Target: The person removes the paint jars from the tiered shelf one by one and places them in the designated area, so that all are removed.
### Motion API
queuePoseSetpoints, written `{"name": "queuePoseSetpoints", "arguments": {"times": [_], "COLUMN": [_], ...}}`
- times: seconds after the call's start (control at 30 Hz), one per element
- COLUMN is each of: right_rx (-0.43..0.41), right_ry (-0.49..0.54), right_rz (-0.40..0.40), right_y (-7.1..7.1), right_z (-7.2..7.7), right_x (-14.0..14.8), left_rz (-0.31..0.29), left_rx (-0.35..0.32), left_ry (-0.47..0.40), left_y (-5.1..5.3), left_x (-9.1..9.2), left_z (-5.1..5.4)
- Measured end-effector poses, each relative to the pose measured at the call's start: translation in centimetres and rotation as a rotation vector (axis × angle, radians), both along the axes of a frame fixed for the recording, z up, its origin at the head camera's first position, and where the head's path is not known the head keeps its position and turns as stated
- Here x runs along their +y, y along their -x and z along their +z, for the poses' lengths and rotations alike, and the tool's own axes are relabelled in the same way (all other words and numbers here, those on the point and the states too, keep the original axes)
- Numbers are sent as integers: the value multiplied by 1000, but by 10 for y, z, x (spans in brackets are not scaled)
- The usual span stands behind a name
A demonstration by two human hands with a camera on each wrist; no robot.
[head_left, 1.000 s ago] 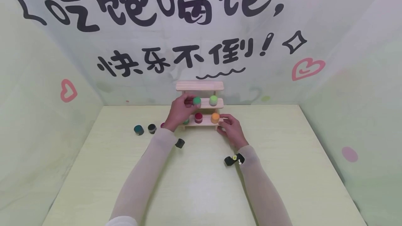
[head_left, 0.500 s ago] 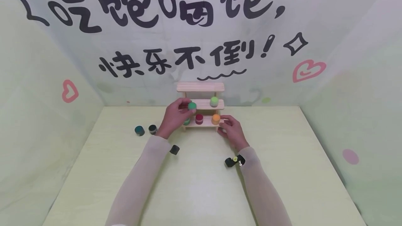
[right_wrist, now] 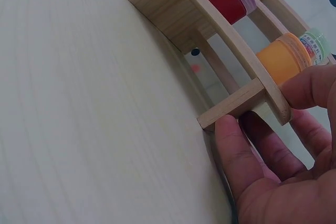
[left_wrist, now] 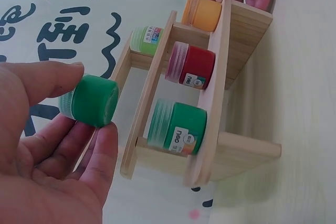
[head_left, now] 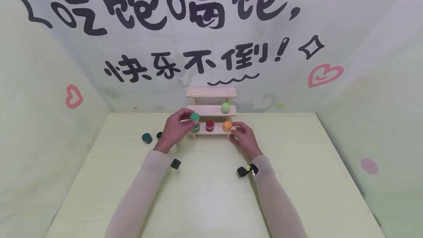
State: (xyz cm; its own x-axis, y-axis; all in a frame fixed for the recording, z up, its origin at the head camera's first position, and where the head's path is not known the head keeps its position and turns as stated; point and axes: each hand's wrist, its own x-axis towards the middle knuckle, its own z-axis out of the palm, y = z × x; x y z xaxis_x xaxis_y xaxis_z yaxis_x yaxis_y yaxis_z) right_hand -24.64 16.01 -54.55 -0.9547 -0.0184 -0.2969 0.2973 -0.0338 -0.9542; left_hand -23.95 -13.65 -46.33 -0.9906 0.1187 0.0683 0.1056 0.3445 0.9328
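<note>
My left hand [head_left: 174, 129] pinches a green jar [left_wrist: 94, 100] between thumb and fingers, just in front of the left side of a three-tier wooden rack [head_left: 211, 110]. On the bottom tier stand another green jar [left_wrist: 178, 127], a dark red jar [head_left: 209, 126] and an orange jar [head_left: 227, 126]. A light green jar [head_left: 226, 108] stands at the right of the middle tier. My right hand [right_wrist: 283, 166] grips the rack's right end, thumb by the orange jar and fingers against the side support.
Left of the rack on the table [head_left: 211, 194] are a teal jar [head_left: 147, 138] and a dark jar [head_left: 159, 135], partly covered by my left hand. A printed cloth [head_left: 211, 39] hangs behind the rack.
My left hand has drawn the green jar off the middle tier, leftward and toward me. My right hand keeps its grip on the rack's end.
</note>
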Motion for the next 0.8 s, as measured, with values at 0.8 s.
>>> {"name": "queuePoseSetpoints", "arguments": {"times": [0.8], "right_rx": [15], "right_ry": [6], "right_rz": [-2], "right_y": [-1], "right_z": [2], "right_x": [-1], "left_rz": [29], "left_rx": [-120], "left_ry": [-60], "left_y": [-33], "left_x": [-53], "left_z": [-17]}}
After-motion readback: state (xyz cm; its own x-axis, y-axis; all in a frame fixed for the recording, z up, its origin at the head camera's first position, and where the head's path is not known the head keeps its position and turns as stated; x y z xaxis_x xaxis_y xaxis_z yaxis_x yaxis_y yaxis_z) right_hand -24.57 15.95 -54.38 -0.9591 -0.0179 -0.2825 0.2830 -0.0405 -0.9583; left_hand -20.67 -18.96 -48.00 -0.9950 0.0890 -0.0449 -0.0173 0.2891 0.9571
